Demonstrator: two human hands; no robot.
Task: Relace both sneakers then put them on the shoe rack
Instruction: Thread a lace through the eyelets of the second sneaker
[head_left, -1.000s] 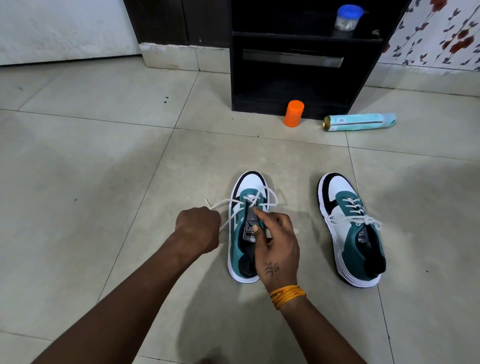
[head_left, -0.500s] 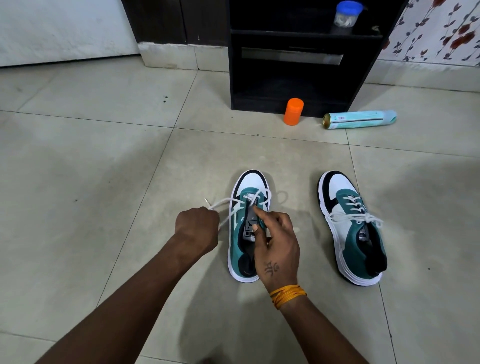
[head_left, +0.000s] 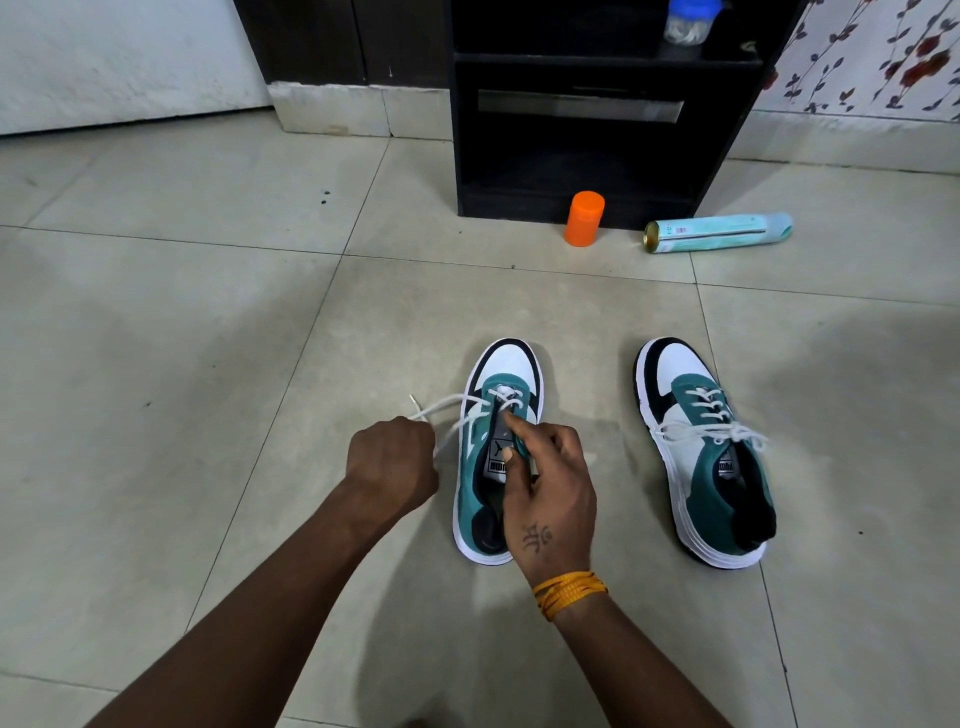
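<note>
Two teal, white and black sneakers stood on the tiled floor (head_left: 156, 322), toes pointing toward the far side. The left sneaker (head_left: 488, 384) was only partly laced: its white lace (head_left: 452, 402) passed through the far eyelets and ran off to the left, its tip lying in the air or on the floor just beyond the fist; which of the two could not be determined.

The left hand (head_left: 390, 462) was closed into a fist just left of that sneaker, with the lace gripped inside it and drawn taut. The right hand (head_left: 550, 483) rested over the tongue and right collar of the same sneaker. Its fingers (head_left: 511, 418) were curled, with the forefinger pressed at the lace crossing and the thumb lying on the tongue label; whether they pinched the lace or only the tongue could not be told. An orange thread band (head_left: 569, 590) circled the right wrist.

The right sneaker (head_left: 701, 447) stood well apart to the right, fully laced, with its lace tied in a bow across the upper eyelets.

A black shoe rack (head_left: 582, 119) stood at the far side against the wall, both sneakers well short of it. An orange cylinder (head_left: 585, 218) stood upright on the floor touching or just before the rack's base. A pale green spray can (head_left: 719, 233) lay on its side to the right of it. A blue-lidded jar (head_left: 687, 21) sat on the rack's upper shelf.
</note>
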